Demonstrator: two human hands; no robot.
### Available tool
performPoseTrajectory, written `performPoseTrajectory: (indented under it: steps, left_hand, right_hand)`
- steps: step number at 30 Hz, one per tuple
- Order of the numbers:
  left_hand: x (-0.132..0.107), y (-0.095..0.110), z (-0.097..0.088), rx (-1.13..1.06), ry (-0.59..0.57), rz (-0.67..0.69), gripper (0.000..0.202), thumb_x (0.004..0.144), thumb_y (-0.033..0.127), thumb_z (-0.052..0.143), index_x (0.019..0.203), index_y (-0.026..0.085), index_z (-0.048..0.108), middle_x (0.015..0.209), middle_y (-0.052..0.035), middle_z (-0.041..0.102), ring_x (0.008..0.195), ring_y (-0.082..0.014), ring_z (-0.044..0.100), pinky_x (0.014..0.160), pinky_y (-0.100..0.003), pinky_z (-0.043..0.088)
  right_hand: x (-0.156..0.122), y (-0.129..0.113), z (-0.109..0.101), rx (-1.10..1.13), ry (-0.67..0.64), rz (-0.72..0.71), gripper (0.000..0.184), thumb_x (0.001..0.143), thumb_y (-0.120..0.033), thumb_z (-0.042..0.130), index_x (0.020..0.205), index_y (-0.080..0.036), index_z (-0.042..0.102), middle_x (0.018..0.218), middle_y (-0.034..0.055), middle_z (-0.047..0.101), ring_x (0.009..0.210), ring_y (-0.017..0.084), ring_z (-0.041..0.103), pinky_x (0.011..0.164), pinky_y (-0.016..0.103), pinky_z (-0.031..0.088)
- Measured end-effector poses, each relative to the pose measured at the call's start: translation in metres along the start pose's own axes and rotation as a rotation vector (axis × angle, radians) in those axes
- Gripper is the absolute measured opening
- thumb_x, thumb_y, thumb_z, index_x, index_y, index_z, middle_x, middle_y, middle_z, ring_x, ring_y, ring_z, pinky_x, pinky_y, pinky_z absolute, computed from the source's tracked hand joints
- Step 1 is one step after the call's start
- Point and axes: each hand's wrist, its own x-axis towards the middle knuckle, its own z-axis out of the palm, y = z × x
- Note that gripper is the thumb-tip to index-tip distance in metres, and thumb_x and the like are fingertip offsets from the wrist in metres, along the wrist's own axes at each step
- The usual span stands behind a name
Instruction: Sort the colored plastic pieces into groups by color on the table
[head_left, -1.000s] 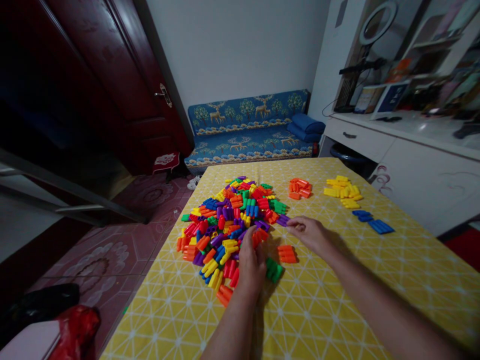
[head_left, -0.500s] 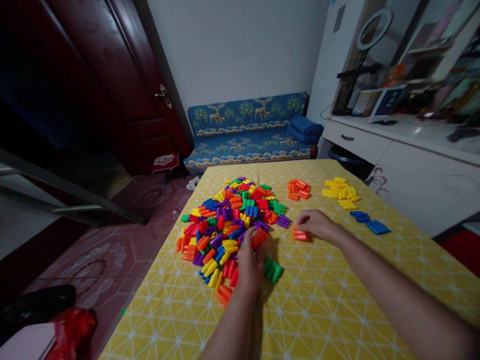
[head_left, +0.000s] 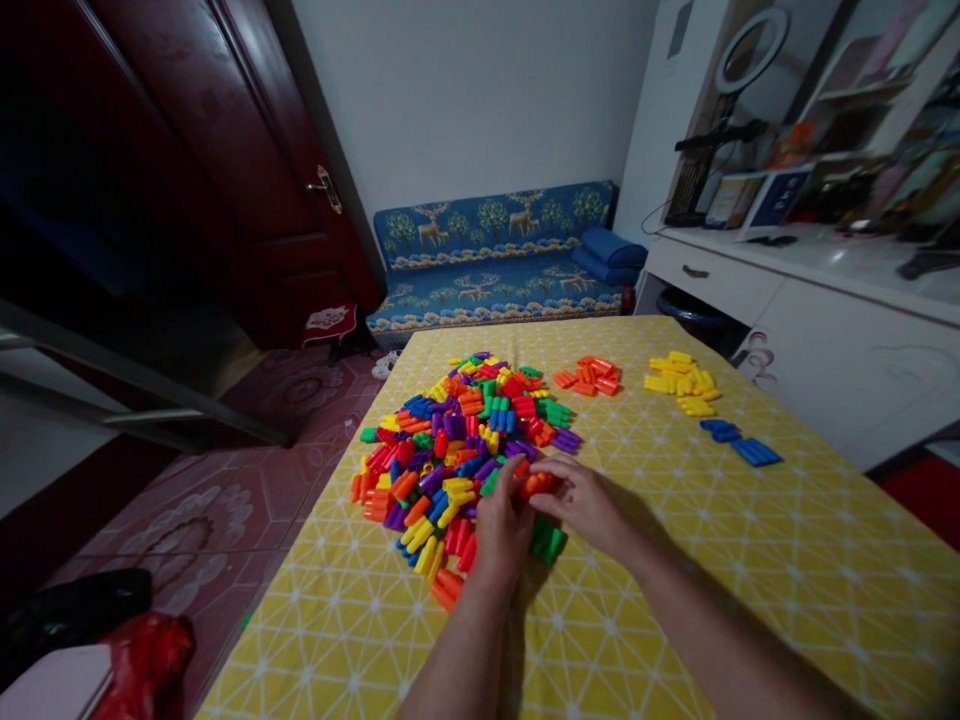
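My right hand [head_left: 589, 502] and my left hand [head_left: 501, 520] meet at the near right edge of a mixed heap. Between their fingertips is an orange plastic building block [head_left: 538, 484] shaped like joined tubes; both hands grip it. The heap of building blocks [head_left: 450, 455] holds red, orange, yellow, green, blue and purple pieces. Just under the hands lies a green block [head_left: 549, 540], partly covered. Apart from the heap are a small group of orange blocks [head_left: 598, 375], a group of yellow blocks [head_left: 681, 382] and a few blue blocks [head_left: 754, 452].
The table has a yellow patterned cloth [head_left: 637, 640]. Beyond its far edge stands a blue patterned sofa [head_left: 487, 265]. A white cabinet [head_left: 840, 350] is on the right, a dark red door [head_left: 255, 170] on the left. A red bag [head_left: 154, 655] sits low at the left.
My right hand has moved left from the table to the block at my left hand. The orange piece it had is gone from there, and another orange piece now lies beside the orange group.
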Motion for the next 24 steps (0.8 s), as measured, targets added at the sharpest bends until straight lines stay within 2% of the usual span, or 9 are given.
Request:
performPoseTrajectory:
  steps: [3, 5, 7, 9, 12, 14, 18, 20, 24]
  left_hand:
    - [0.000, -0.002, 0.001, 0.003, -0.012, -0.011, 0.060, 0.078, 0.010, 0.061, 0.135, 0.023, 0.051, 0.098, -0.0061, 0.076, 0.080, -0.0193, 0.071, 0.072, -0.030, 0.055]
    - [0.000, -0.003, 0.002, -0.004, 0.001, -0.011, 0.058, 0.080, 0.016, 0.064, 0.136, 0.022, 0.050, 0.093, -0.0052, 0.075, 0.074, -0.0177, 0.070, 0.068, -0.029, 0.054]
    - [0.000, -0.002, 0.003, -0.015, 0.016, -0.001, 0.055, 0.082, 0.017, 0.064, 0.135, 0.022, 0.052, 0.091, -0.0046, 0.074, 0.073, -0.0163, 0.069, 0.067, -0.028, 0.053]
    - [0.000, -0.002, 0.003, -0.014, 0.020, 0.009, 0.050, 0.083, 0.016, 0.061, 0.132, 0.022, 0.054, 0.092, -0.0041, 0.073, 0.074, -0.0157, 0.068, 0.069, -0.027, 0.052]
    - [0.001, -0.003, 0.003, -0.011, 0.013, 0.010, 0.047, 0.084, 0.014, 0.058, 0.131, 0.021, 0.056, 0.090, -0.0033, 0.073, 0.075, -0.0155, 0.067, 0.069, -0.026, 0.050]
    - [0.001, -0.004, 0.004, -0.015, 0.016, 0.011, 0.046, 0.085, 0.013, 0.057, 0.130, 0.021, 0.056, 0.089, -0.0029, 0.072, 0.074, -0.0153, 0.067, 0.068, -0.026, 0.049]
    - [0.001, -0.006, 0.005, -0.022, 0.072, 0.027, 0.043, 0.085, 0.012, 0.055, 0.127, 0.020, 0.059, 0.084, -0.0019, 0.071, 0.072, -0.0151, 0.065, 0.068, -0.025, 0.049]
    - [0.002, -0.006, 0.005, -0.016, 0.102, 0.039, 0.041, 0.085, 0.011, 0.054, 0.125, 0.019, 0.060, 0.086, -0.0029, 0.072, 0.074, -0.0160, 0.066, 0.070, -0.026, 0.050]
    - [0.001, -0.004, 0.002, 0.059, 0.103, 0.090, 0.028, 0.088, 0.013, 0.051, 0.109, 0.018, 0.068, 0.095, -0.0072, 0.073, 0.087, -0.0199, 0.068, 0.078, -0.030, 0.051]
  right_hand:
    - [0.001, 0.008, 0.002, 0.001, -0.005, 0.044, 0.019, 0.071, -0.031, 0.073, 0.087, -0.021, 0.074, 0.088, 0.0037, 0.073, 0.079, 0.018, 0.068, 0.068, 0.029, 0.055]
    - [0.016, 0.014, -0.013, 0.006, 0.014, 0.134, 0.022, 0.068, -0.034, 0.074, 0.083, -0.019, 0.074, 0.072, 0.0024, 0.070, 0.059, 0.016, 0.063, 0.054, 0.027, 0.052]
    - [0.038, 0.016, -0.037, 0.002, 0.114, 0.193, 0.026, 0.063, -0.037, 0.076, 0.079, -0.016, 0.072, 0.063, 0.0023, 0.067, 0.051, 0.015, 0.060, 0.047, 0.026, 0.049]
    - [0.062, 0.016, -0.063, -0.003, 0.260, 0.191, 0.033, 0.062, -0.037, 0.076, 0.085, -0.015, 0.071, 0.074, 0.0057, 0.071, 0.059, 0.018, 0.065, 0.053, 0.028, 0.053]
    - [0.081, 0.016, -0.086, 0.012, 0.449, 0.129, 0.055, 0.066, -0.038, 0.072, 0.116, -0.017, 0.063, 0.120, 0.0131, 0.067, 0.091, 0.022, 0.071, 0.075, 0.033, 0.059]
    - [0.075, 0.020, -0.083, 0.014, 0.491, 0.088, 0.063, 0.067, -0.038, 0.071, 0.125, -0.018, 0.057, 0.134, 0.0155, 0.059, 0.103, 0.025, 0.068, 0.084, 0.037, 0.058]
    - [0.031, 0.038, -0.041, -0.098, 0.304, 0.044, 0.046, 0.075, -0.036, 0.064, 0.118, -0.020, 0.062, 0.120, 0.0135, 0.066, 0.102, 0.026, 0.068, 0.077, 0.038, 0.060]
    - [0.009, 0.046, -0.020, -0.220, 0.263, -0.010, 0.041, 0.077, -0.033, 0.061, 0.117, -0.022, 0.063, 0.120, 0.0121, 0.064, 0.102, 0.025, 0.066, 0.075, 0.038, 0.060]
    - [0.001, 0.052, -0.007, -0.498, 0.345, -0.167, 0.045, 0.080, -0.020, 0.057, 0.124, -0.022, 0.061, 0.133, 0.0121, 0.055, 0.123, 0.026, 0.055, 0.101, 0.045, 0.051]
